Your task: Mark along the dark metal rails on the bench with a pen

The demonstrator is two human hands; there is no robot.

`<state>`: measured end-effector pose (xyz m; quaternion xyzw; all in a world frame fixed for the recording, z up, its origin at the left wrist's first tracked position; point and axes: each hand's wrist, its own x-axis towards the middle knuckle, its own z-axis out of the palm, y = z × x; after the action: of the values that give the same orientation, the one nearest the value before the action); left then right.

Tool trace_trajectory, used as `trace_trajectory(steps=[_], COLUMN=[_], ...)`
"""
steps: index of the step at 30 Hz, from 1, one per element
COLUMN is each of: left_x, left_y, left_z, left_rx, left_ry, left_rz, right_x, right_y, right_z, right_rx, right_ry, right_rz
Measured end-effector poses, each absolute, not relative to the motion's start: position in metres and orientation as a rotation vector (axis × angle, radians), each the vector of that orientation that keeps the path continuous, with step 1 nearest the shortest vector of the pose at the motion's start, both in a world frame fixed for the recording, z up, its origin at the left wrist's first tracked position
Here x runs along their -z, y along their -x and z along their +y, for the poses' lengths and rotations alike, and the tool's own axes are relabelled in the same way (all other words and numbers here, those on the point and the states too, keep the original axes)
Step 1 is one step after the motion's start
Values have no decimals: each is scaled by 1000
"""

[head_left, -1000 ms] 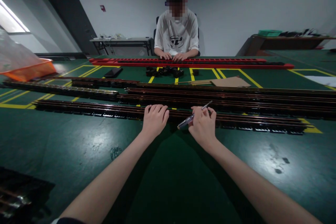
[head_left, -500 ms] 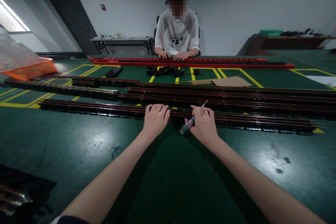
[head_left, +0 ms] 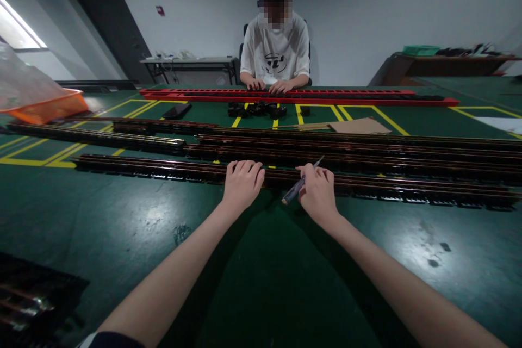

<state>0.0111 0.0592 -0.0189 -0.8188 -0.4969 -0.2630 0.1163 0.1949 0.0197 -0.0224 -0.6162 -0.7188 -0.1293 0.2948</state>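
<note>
A long black strip with copper-coloured rods (head_left: 187, 169) lies across the green table in front of me. My left hand (head_left: 243, 182) rests over its middle, fingers curled down over the far edge and wrapped on it. To the right, my right hand (head_left: 317, 187) has its fingers closed around a slim screwdriver-like tool (head_left: 294, 190), whose thin shaft points up and away. That hand also touches the strip; the contact under its fingers is hidden. Just beyond lie more long black strips with copper rods (head_left: 367, 152).
Across the table a person (head_left: 275, 54) works with both hands at a long red tray (head_left: 326, 100). Small black parts (head_left: 259, 109), a phone (head_left: 176, 111) and cardboard (head_left: 361, 126) lie between. An orange basket (head_left: 53, 107) stands left; another dark bundle (head_left: 36, 304) lies near left.
The nearest strip has slid to the right, its left end shifting by a small distance. Both hands stay in nearly the same place, and the tool in my right hand has tilted slightly.
</note>
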Motion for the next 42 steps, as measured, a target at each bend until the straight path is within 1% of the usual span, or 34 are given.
trace_trajectory(steps=[6,19,27,35,42], left_x=[19,17,19,18,17], left_y=[-11,-11,-11,-12,-12], left_z=[59,59,59,59,59], left_rx=[773,756,731,712,696], left_ry=[2389,2413,2414,2402,2409], left_rz=[-1439,-1463,-1420,-1404,-1414], right_x=[22,23,21,22,23], right_y=[-199,-187,-188,-196,-193], right_z=[19,20,19,18,19], right_rx=[293,454,388,272,389], right_ry=[1595,1664,1681,1505,1528], right_rz=[-1919,-1944,-1869,-1905,-1977])
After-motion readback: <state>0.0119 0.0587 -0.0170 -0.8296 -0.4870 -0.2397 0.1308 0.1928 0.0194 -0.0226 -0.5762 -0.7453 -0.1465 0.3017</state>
